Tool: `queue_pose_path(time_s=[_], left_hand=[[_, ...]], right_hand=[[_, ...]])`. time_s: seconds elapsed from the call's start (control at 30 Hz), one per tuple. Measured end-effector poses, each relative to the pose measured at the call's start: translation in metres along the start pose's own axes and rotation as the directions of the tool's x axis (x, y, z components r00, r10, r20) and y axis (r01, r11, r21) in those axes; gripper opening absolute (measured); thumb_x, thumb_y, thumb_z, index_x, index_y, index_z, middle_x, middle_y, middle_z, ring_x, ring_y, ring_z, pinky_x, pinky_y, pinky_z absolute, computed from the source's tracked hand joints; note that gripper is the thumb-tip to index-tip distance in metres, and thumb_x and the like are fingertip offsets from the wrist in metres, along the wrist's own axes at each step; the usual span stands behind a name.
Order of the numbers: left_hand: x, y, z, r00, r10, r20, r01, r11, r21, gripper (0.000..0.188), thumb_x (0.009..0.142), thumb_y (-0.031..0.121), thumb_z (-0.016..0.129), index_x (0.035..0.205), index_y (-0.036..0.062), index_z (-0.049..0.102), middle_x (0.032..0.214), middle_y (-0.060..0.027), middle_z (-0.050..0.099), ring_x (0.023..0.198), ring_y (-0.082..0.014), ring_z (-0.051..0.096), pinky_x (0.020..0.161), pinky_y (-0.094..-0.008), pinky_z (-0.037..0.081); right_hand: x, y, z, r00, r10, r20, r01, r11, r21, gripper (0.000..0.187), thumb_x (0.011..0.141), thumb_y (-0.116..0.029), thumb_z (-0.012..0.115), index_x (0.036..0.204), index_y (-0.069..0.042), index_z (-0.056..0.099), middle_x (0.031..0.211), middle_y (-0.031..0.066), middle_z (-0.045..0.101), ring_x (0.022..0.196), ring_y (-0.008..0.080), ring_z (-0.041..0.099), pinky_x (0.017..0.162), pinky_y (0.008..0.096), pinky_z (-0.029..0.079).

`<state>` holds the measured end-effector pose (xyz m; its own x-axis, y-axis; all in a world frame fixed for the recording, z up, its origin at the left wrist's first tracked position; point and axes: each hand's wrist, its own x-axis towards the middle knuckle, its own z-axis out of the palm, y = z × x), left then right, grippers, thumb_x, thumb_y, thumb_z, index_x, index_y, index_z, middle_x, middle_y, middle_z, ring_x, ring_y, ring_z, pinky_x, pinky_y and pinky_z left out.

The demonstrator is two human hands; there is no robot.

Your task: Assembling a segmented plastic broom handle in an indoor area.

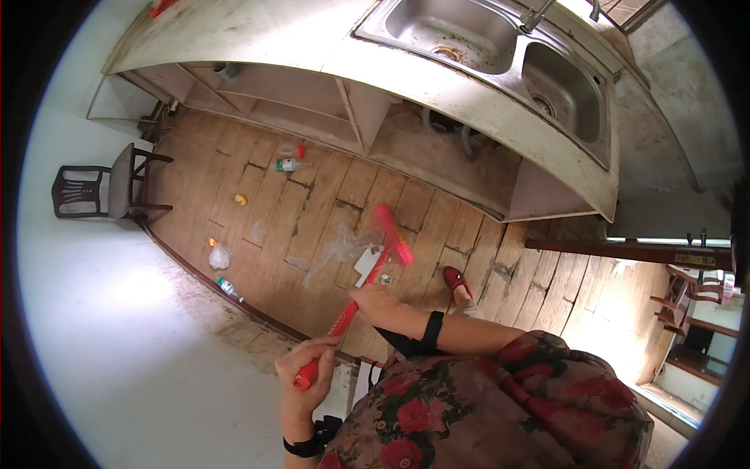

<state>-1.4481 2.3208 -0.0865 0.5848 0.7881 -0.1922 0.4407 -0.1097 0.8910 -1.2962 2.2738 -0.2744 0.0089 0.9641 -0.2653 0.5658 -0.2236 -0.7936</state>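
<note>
A red broom (pixel 388 237) points down at the wooden floor (pixel 312 211), its head blurred above a clear plastic bag (pixel 338 248) and a white scrap of paper (pixel 367 264). My left hand (pixel 306 367) grips the top end of the red handle. My right hand (pixel 376 301) grips the handle lower down, nearer the head. Both wrists wear black bands. My foot in a red shoe (pixel 455 280) stands to the right of the broom head.
Litter lies on the floor: a green-labelled bottle (pixel 291 164), another bottle (pixel 228 288), a crumpled bag (pixel 219 255), a small orange piece (pixel 241 199). A counter with a double steel sink (pixel 500 55) and open cabinets stands beyond. A dark chair (pixel 105 187) stands at left.
</note>
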Motion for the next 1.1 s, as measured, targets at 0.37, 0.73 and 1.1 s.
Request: queue_pose_path(time_s=[0.37,0.73,1.1], left_hand=[[-0.019,-0.039,0.035,0.968,-0.117,-0.222,0.069,0.974,-0.214,0.020,0.092,0.008,0.054,0.085,-0.0074,0.065,0.091,-0.0153,0.068,0.067,-0.0173,0.064,0.062,-0.0267,0.051],[-0.005,0.013,0.021,0.955,0.181,-0.237,-0.210,0.972,-0.104,0.026,0.094,0.013,0.051,0.084,-0.0086,0.063,0.091,-0.0171,0.066,0.057,-0.0177,0.063,0.052,-0.0251,0.051],[0.080,0.023,0.054,0.941,0.195,-0.275,-0.240,0.961,-0.137,0.022,0.094,0.010,0.051,0.094,-0.0075,0.063,0.091,-0.0155,0.068,0.061,-0.0167,0.065,0.056,-0.0261,0.052]], right_hand=[[-0.005,0.035,0.006,0.992,-0.115,0.049,0.121,0.982,-0.143,0.015,0.069,-0.010,0.065,0.080,-0.001,0.062,0.074,0.0215,0.063,0.078,0.0415,0.062,0.068,0.0481,0.049],[0.004,-0.014,-0.051,0.977,-0.075,-0.198,0.042,0.985,-0.166,0.017,0.071,-0.011,0.066,0.084,-0.001,0.060,0.079,0.0223,0.063,0.079,0.0411,0.063,0.069,0.0470,0.051],[0.053,0.011,-0.132,0.925,-0.107,-0.366,0.043,0.983,-0.179,0.011,0.073,-0.003,0.057,0.082,0.001,0.057,0.073,0.0251,0.061,0.074,0.0426,0.063,0.064,0.0483,0.051]])
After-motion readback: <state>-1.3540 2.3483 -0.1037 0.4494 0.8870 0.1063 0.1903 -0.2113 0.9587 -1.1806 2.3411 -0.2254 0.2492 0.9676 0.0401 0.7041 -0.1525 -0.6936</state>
